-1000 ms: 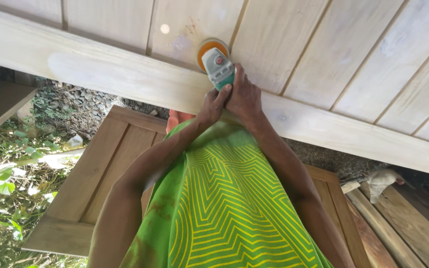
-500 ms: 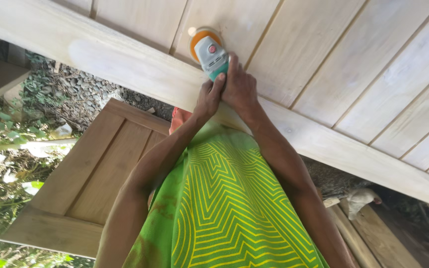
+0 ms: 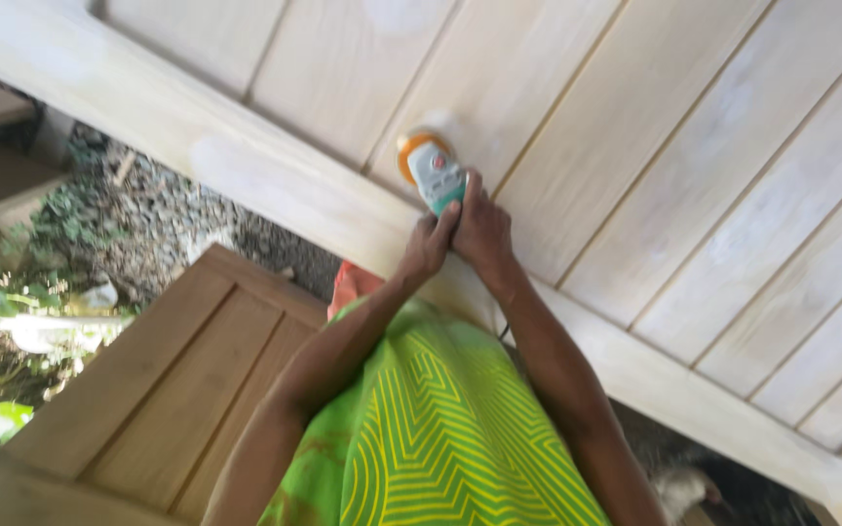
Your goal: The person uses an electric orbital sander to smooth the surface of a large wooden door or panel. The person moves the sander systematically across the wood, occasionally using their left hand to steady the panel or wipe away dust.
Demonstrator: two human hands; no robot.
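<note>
— Sander (image 3: 433, 170) first: where does it sit against the hands?

— It lies up and a little left of them in the head view, its orange pad end pressed flat on the pale wooden door panel (image 3: 635, 156), just past the cross rail (image 3: 275, 185). The teal-and-white body runs back toward the wrists, so its long axis follows the line of the forearms, slanting from lower right to upper left.

— And the grip?

— Both hands are closed around the rear of the body. The right hand (image 3: 484, 229) is wrapped over the tail, fingers curled tight and a fingertip reaching up along the casing. The left hand (image 3: 428, 245) comes in from the other side, closed against the same end and touching the right.

— Which is nearer the pad?

— The right, by a little; its fingers reach furthest up the housing. The left sits just behind and below it.

— Anything around it?

— A faint whitish patch on the board just beyond the pad. A second, darker panelled door (image 3: 148, 390) lies lower down to the left, well apart from the tool. A green and yellow patterned garment (image 3: 440, 438) fills the space between the arms, and gravel and leaves show at far left.
</note>
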